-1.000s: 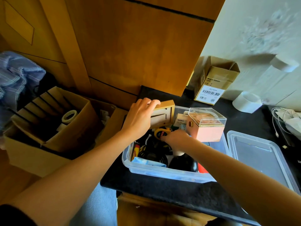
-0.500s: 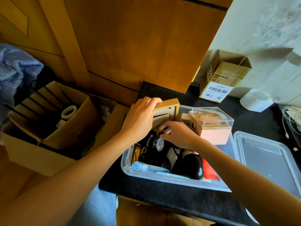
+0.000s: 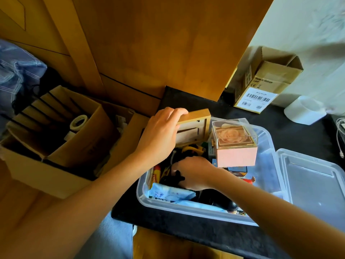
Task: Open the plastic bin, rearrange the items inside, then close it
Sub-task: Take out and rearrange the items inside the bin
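The clear plastic bin [image 3: 188, 208] stands open on the black counter, packed with small items. Its clear lid [image 3: 313, 182] lies flat to the right of it. My left hand [image 3: 158, 135] grips the top edge of a wooden frame [image 3: 197, 126] that stands upright at the bin's back left. My right hand [image 3: 192, 172] reaches down into the bin's middle, its fingers curled on a black item [image 3: 177, 179]. A pink box [image 3: 236, 146] with a clear top and a rose inside sits at the back right. A blue packet [image 3: 171, 193] lies along the front wall.
An open cardboard box [image 3: 56, 146] with dividers and a roll of tape [image 3: 79, 121] stands left of the counter. A barcoded carton [image 3: 265, 85] and a white roll [image 3: 304, 111] stand at the back right. White cables [image 3: 340, 131] lie at the far right edge.
My right hand has moved from the bin's back toward the front left, deeper among the items. My left hand has kept hold of the wooden frame. The view has shifted closer.
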A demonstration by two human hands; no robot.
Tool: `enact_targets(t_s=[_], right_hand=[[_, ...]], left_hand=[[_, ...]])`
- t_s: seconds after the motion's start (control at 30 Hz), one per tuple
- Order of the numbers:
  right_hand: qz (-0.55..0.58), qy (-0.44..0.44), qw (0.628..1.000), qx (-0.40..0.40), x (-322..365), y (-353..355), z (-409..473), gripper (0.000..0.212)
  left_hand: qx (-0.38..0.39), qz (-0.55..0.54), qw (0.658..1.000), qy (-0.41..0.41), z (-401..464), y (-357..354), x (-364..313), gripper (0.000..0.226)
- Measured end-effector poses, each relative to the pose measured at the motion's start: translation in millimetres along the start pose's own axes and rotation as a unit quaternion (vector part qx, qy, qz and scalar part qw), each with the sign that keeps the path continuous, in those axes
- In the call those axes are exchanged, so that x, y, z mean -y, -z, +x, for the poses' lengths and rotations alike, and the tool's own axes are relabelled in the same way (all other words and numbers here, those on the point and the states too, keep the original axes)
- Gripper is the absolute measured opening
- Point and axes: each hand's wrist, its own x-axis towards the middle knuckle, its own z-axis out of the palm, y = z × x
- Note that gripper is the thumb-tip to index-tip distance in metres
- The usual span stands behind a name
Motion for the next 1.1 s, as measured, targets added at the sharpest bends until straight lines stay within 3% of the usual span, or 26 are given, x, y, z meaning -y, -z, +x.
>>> enact_targets(t_s=[0.23,0.3,0.4,0.53,0.63,0.77,0.9,1.0,1.1], right_hand=[[0.123,-0.049,0.974,-0.183,-8,5,-10,0.018],[0.168,-0.036,0.965,-0.196,-7,8,-16,0.014],[0.190,0.043,0.963,-0.187,-3,17,-23,0.022],[0.071,0.107,0.987,-0.096,8,15,-26,0.045],[-0.034,0.084,0.992,-0.091,22,7,-19,0.039],[-0.014,-0.002,0.989,-0.146,19,16,-11,0.021],[-0.061,-0.043,0.982,-0.174,22,19,-12,0.032],[-0.071,0.041,0.992,-0.096,37,15,-13,0.004],[-0.085,0.083,0.993,0.015,43,12,-8,0.018]], left_hand=[[-0.001,-0.002,1.000,0.003,0,0,1,0.038],[-0.001,0.001,1.000,0.007,1,-1,1,0.039],[-0.001,0.003,1.000,0.008,1,-3,2,0.038],[0.000,0.002,1.000,0.005,1,-3,2,0.038],[0.000,-0.005,1.000,0.004,1,-2,2,0.038],[0.003,-0.003,1.000,0.006,2,-2,1,0.038],[0.004,-0.003,1.000,0.013,2,-2,1,0.039],[0.006,-0.004,1.000,0.008,1,-1,1,0.038],[0.005,0.003,1.000,0.005,1,-1,2,0.038]])
